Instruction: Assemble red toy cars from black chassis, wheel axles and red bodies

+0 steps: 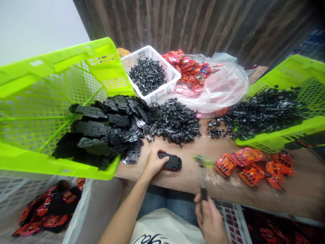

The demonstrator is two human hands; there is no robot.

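My left hand (155,162) grips a toy car (172,162) at its left end. The car lies upside down on the table, its black underside facing up and a little red showing along the edge. My right hand (209,213) is closed around the dark handle of a small hammer (202,176), held upright over the table's front edge. The hammer's greenish head is blurred and stands apart from the car, to its right. Several orange car bodies (251,164) lie farther right. Black wheel-and-axle sets (175,122) are heaped behind the car.
A tilted green crate (111,174) at left spills black car bases (114,125). Behind stand a white basket (162,93) of wheel sets and a plastic bag (225,84) with orange bodies. Another green crate (269,144) holds wheels at right. Red cars (48,213) fill a bin at lower left.
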